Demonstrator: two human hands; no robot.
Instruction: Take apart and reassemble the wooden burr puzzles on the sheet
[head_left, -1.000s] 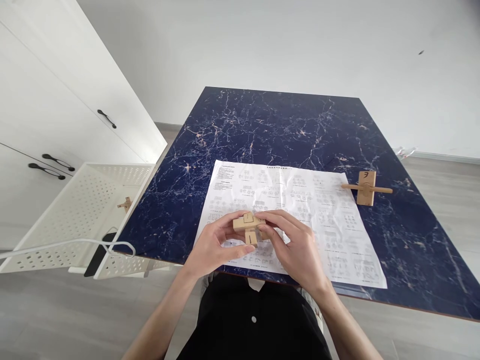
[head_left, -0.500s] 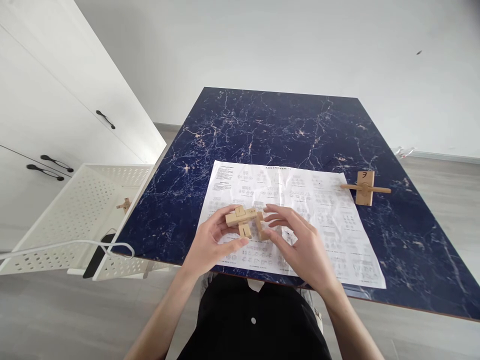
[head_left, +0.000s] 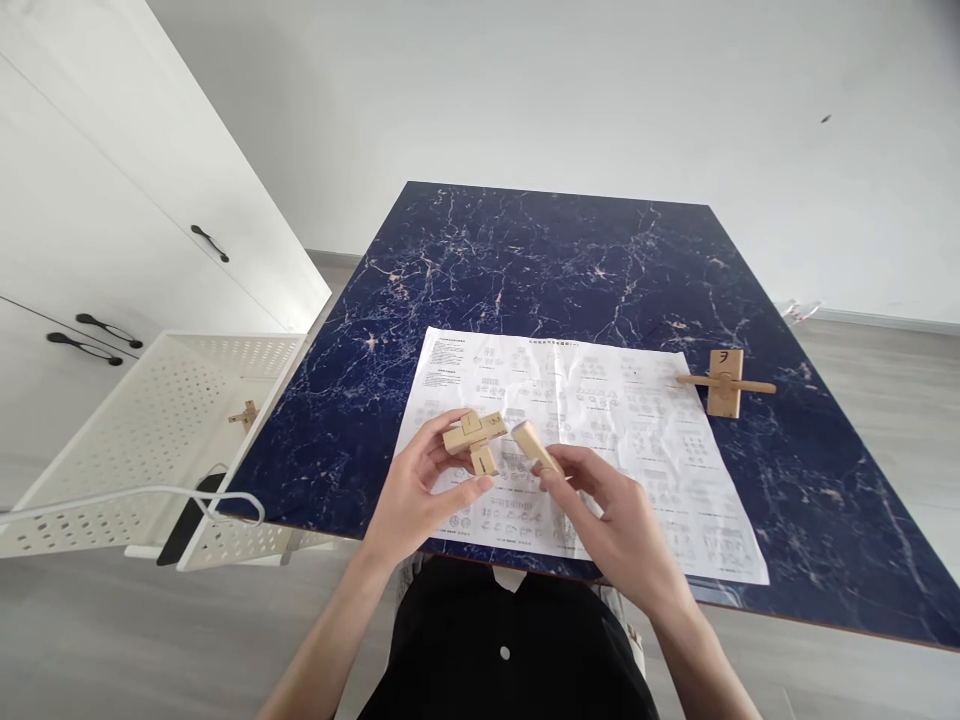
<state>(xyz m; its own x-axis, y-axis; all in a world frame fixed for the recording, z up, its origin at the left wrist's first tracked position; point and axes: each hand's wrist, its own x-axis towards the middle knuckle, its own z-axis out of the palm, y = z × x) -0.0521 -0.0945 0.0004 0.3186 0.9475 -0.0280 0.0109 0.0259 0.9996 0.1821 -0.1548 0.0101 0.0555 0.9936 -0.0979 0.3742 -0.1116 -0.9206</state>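
Observation:
My left hand (head_left: 424, 490) grips a small wooden interlocking puzzle (head_left: 475, 439), a cross of pale wood bars, above the near edge of a printed instruction sheet (head_left: 637, 440). My right hand (head_left: 611, 515) pinches one separate wooden bar (head_left: 534, 445), tilted up toward the puzzle and just clear of it. Both hands hover over the dark blue marble-pattern table (head_left: 540, 260).
A second wooden puzzle (head_left: 725, 382), a block with a thin rod through it, lies at the sheet's far right corner. A white perforated basket (head_left: 142, 430) with a small wooden piece (head_left: 244, 414) stands left of the table, beside white cabinets (head_left: 97, 210). A dark phone-like item (head_left: 184, 520) lies under it.
The right hand has pulled one bar out of the puzzle and drawn it away to the right. The left hand has kept the rest and shifted slightly left.

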